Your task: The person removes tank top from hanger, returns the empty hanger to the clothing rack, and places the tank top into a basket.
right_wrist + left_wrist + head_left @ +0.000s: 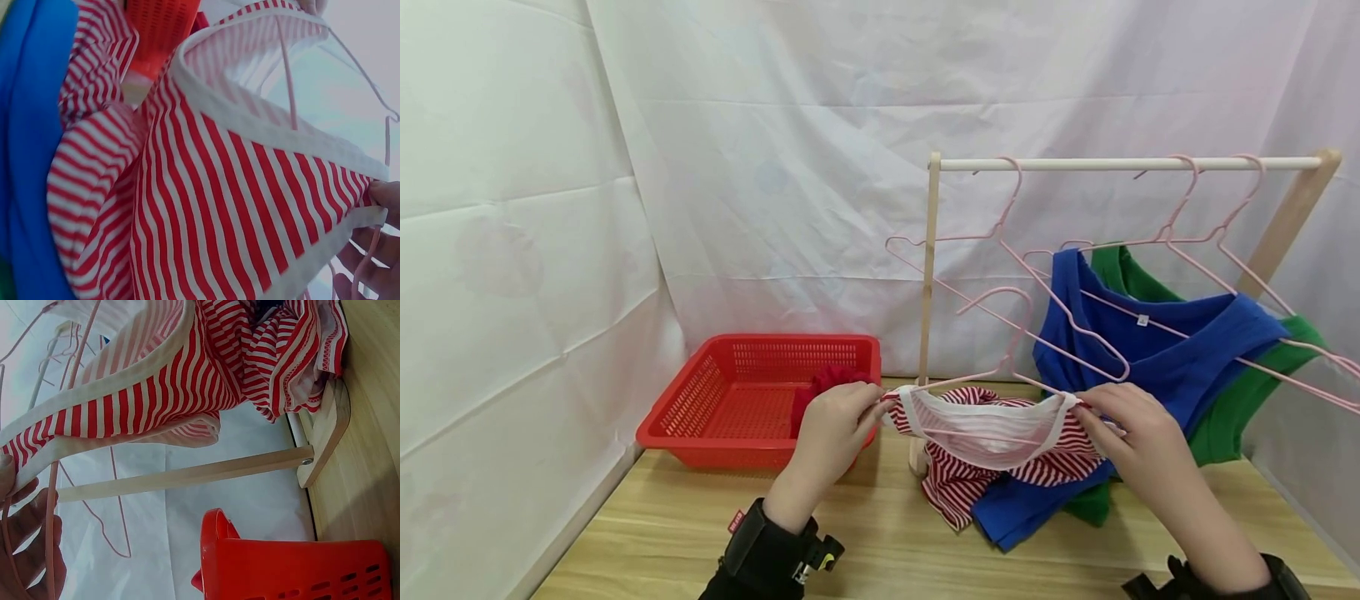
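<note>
A red-and-white striped sleeveless top with white trim is held up by its two shoulder straps in front of the rack. My left hand pinches the left strap, and fingers of my right hand pinch the right one. A pink hanger sits inside the neckline, its hook standing free above the cloth and below the rail. In the left wrist view, pink wire runs along the left fingers. The right wrist view shows the strap between thumb and fingers, with hanger wire beside them.
A red basket holding a dark red cloth stands at left on the wooden table. From the rack's white rail hang a bare pink hanger, a blue sleeveless top and a green one behind it.
</note>
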Available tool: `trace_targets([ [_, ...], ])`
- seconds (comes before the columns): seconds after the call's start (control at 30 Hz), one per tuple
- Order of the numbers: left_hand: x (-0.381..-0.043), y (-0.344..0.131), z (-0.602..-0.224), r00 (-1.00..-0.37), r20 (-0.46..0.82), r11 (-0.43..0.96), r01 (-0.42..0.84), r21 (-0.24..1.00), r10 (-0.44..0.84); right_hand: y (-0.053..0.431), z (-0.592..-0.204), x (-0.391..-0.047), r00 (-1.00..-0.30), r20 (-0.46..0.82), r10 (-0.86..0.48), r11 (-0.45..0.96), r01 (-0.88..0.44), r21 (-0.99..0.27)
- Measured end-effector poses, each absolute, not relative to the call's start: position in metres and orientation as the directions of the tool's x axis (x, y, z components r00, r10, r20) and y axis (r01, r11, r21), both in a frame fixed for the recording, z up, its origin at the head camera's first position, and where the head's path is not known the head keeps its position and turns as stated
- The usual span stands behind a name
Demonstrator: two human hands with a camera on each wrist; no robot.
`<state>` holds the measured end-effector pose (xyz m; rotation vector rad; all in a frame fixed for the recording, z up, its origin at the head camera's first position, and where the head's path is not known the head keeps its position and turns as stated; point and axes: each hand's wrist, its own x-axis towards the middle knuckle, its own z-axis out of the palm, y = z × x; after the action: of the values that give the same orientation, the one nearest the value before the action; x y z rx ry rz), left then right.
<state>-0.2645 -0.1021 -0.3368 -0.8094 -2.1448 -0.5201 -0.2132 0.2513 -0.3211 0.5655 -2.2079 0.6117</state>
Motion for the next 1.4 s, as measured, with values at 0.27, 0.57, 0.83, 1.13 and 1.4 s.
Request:
trace_targets([
  [0.27,-0.26,-0.093,-0.333,-0.469,0.797,0.742,0.669,0.038,0.382,0.24,-0.313,-0.216,-0.631,0.756,-0.173,0.773,-0.562,-0.293],
  [0.57,-0.26,-0.085,-0.327,-0.46,0.809,0.739,0.672,0.048,0.366,0.226,-0.302,-0.22,-0.633,0.765,-0.118,0.768,-0.546,-0.333],
  [0.83,-0.262,-0.079,-0.321,-0.479,0.791,0.741,0.67,0.05,0.379,0.219,-0.3,-0.226,-0.631,0.774,-0.053,0.755,-0.533,-0.382],
  [1.13,-0.264,-0.079,-0.311,-0.516,0.785,0.72,0.681,0.133,0.343,0.211,-0.299,-0.228,-0.608,0.791,0.067,0.714,-0.525,-0.464],
  [1.4,-0.266,-0.084,-0.305,-0.551,0.79,0.706,0.671,0.228,0.268,0.207,-0.298,-0.232,-0.612,0.781,0.124,0.68,-0.521,-0.516],
])
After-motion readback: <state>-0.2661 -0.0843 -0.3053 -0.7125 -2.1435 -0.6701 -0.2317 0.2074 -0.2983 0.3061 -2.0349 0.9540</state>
